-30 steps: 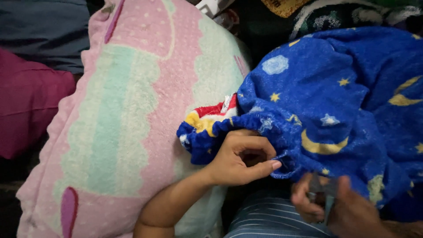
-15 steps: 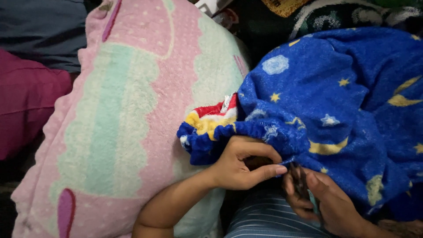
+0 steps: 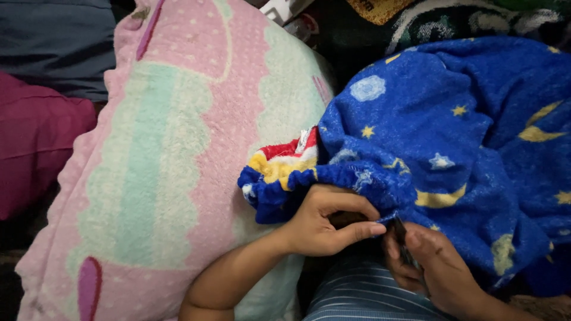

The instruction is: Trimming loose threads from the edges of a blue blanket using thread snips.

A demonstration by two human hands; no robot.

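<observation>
Left hand [image 3: 327, 223] curls under the gathered hem of a deep blue fleece cover w/ yellow moons, stars & pale planets [image 3: 452, 142], fingers bent & thumb pressed to fingertips, pinching the fabric edge. Right hand [image 3: 425, 267] sits just beside it, touching the same hem, fingers closed round a small dark object [image 3: 403, 241] – too hidden to tell what it is. Both hands meet at the lower edge of the blue cover, centre-right of view. Blue cover bulges over sth bulky, filling the right side; at its open ruffled mouth a bit of red, white & yellow terry cloth [image 3: 285, 160] pokes out. Left of that lies a big fluffy pink pillow w/ mint-green & cream scalloped bands [image 3: 160, 172], touching the blue cover. Under the wrists, blue-and-white striped fabric [image 3: 363, 297]. Far left: a magenta cloth [image 3: 35, 142] & above it a grey-blue cloth [image 3: 53, 41]. Top right, a dark green patterned textile [image 3: 452, 24].
</observation>
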